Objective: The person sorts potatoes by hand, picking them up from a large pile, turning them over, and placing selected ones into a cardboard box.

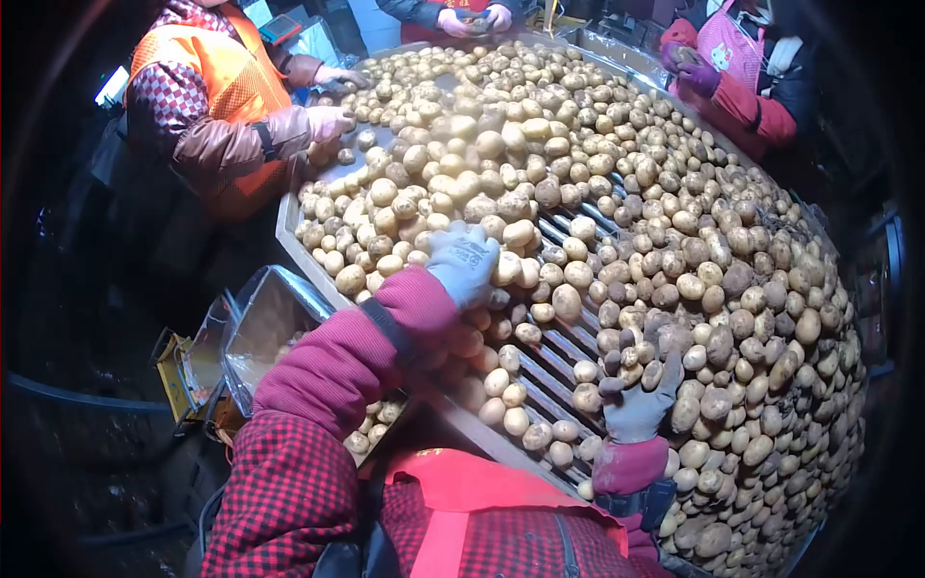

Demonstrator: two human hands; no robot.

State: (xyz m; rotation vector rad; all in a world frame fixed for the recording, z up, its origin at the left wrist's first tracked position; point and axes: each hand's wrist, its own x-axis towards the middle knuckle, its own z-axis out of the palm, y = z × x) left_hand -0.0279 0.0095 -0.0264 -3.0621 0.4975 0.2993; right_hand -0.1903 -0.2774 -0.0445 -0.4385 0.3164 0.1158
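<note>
Potatoes (pixel 732 279) cover a wide sorting table with dark metal slats (pixel 568 358). My left hand (pixel 462 262), in a pale grey-blue glove, lies back-up over the potatoes near the left edge. Its fingers look extended, though the tips are partly hidden; no potato is visibly gripped. Farther right, my right hand (pixel 638 409) wears a grey glove with dirt-darkened fingers. Those fingers curl around a few small potatoes (pixel 631 373) at the edge of the dirtier heap. Some potatoes beyond my left hand are blurred.
A worker in an orange vest (pixel 207 72) stands at the left with gloved hands at the potatoes. Other workers' gloved hands (pixel 474 21) show at the far side and upper right. The table's metal rim (pixel 289 226) runs close by. A plastic-lined container (pixel 270 313) stands left of my arm.
</note>
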